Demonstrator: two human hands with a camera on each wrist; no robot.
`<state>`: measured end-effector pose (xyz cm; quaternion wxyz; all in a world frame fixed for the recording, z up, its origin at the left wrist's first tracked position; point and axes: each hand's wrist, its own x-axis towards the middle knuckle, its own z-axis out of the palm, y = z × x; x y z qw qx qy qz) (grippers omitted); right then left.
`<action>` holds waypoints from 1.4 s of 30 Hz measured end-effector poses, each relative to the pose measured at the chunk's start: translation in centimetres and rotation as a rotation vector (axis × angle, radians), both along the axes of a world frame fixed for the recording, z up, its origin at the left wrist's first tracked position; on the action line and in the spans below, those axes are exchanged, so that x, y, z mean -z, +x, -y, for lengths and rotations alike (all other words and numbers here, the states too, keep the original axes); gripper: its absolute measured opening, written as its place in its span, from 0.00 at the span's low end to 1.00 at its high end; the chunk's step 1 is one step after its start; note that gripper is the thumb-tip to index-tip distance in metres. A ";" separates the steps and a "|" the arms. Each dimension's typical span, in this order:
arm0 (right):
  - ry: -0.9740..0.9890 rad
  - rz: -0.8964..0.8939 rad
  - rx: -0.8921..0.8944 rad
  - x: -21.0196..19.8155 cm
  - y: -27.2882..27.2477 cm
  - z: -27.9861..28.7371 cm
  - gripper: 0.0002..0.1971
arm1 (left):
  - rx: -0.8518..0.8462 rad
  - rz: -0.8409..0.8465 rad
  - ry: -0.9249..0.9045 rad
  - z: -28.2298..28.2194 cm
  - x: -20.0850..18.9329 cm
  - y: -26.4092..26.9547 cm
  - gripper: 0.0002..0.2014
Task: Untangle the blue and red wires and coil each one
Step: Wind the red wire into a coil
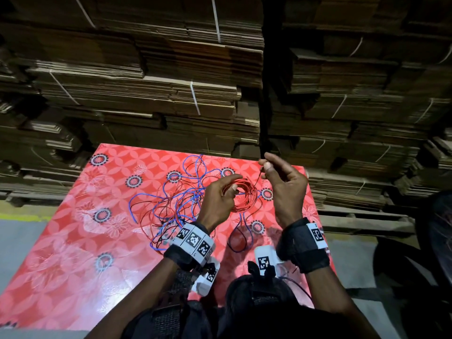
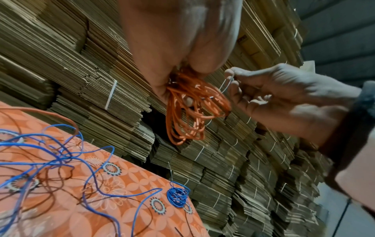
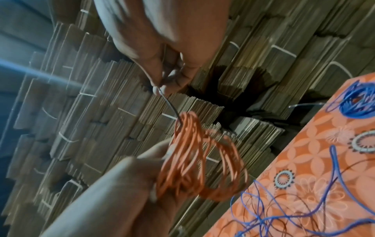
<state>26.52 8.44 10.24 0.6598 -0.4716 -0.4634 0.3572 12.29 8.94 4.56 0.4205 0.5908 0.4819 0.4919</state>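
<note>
My left hand (image 1: 233, 184) grips a coil of red wire (image 1: 245, 199) above the table, thumb across the loops. The same coil (image 2: 188, 109) (image 3: 199, 160) hangs from the left hand (image 2: 178, 77) in both wrist views. My right hand (image 1: 265, 163) is raised beside it and pinches the red wire's loose end (image 3: 168, 102) between thumb and fingertips (image 3: 160, 90). A tangle of blue wire (image 1: 171, 201) and more red wire lies spread on the table, left of my hands. A small blue coil (image 2: 177, 198) (image 3: 363, 102) sits near the far table edge.
A red flowered cloth (image 1: 73, 253) covers the table. Tall stacks of flattened cardboard (image 1: 171, 81) stand close behind its far edge. Grey floor (image 1: 19, 241) shows to the left, and a dark round object (image 1: 435, 241) stands at the right.
</note>
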 end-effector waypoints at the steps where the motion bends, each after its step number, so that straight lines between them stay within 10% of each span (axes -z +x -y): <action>1: 0.005 -0.021 -0.002 -0.1 -0.3 0.1 0.17 | 0.010 0.016 0.006 0.1 -0.1 0.2 0.14; 5: -0.024 -0.124 -0.030 0.2 -1.4 0.7 0.33 | 0.015 0.067 0.043 0.2 -0.6 0.6 0.14; 12: -0.075 -0.045 0.048 -0.3 -2.3 1.4 0.09 | -0.039 0.162 0.074 0.5 -0.5 0.6 0.15; 42: -0.031 0.074 -0.176 0.0 -1.3 2.6 0.10 | -0.129 0.446 0.057 0.9 -2.7 0.8 0.11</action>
